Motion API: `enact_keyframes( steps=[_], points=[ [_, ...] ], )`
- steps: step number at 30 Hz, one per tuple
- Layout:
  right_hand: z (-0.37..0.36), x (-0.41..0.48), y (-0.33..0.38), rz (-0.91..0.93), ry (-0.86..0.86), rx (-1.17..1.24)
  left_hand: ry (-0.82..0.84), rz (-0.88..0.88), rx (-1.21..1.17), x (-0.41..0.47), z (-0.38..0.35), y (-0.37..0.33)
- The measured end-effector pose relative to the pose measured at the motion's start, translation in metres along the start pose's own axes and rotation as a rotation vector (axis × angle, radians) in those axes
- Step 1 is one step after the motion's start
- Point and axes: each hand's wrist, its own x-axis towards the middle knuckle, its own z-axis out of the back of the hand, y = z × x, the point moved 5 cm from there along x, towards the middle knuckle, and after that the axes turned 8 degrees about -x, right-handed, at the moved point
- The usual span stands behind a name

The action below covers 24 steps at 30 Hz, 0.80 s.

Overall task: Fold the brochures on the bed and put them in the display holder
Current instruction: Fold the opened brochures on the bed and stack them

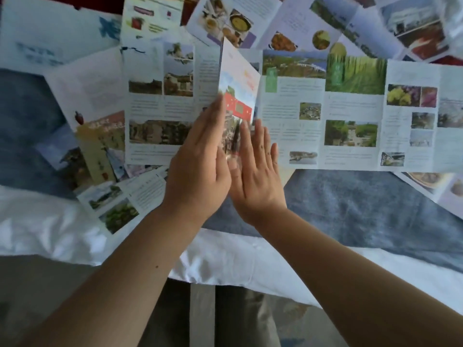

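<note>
Left hand (198,161): fingers straight and held together, palm turned toward the right, laid flat against the left face of a raised brochure panel. It grips nothing.

Right hand (258,176): fingers straight and slightly spread, palm facing down and to the left, just beside the left hand. Its fingertips reach the base of the same panel on the right side. It grips nothing.

The raised panel (238,83) is a glossy paper leaf printed with a red block and pale sky colours. It stands tilted between the two hands, with its top edge pointing away from the person.

This panel belongs to a long white multi-panel paper brochure (350,108) with landscape photographs. The brochure lies unfolded and flat across the bed, extending from the hands to both the left and the right.

Surrounding items:
- A loose white brochure with food photographs (225,18) lies beyond the long brochure.
- A partly folded white brochure with tree photographs (120,204) lies near the left forearm.
- A blue-grey textured blanket (350,196) lies under the papers.
- A white bed sheet (50,226) covers the near edge of the bed.
</note>
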Motion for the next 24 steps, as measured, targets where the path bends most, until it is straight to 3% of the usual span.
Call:
enact_keyframes(
  steps=[6,16,24],
  points=[
    [-0.019,0.008,0.014,0.038,0.038,-0.129,-0.023,0.063,0.206,0.002,0.013,0.04],
    [-0.043,0.009,0.014,0.029,-0.012,-0.42,0.18,0.06,0.493,-0.014,-0.02,0.093],
    [-0.045,0.01,0.016,0.003,-0.068,-0.422,0.118,0.019,0.437,-0.014,-0.029,0.098]
  ],
)
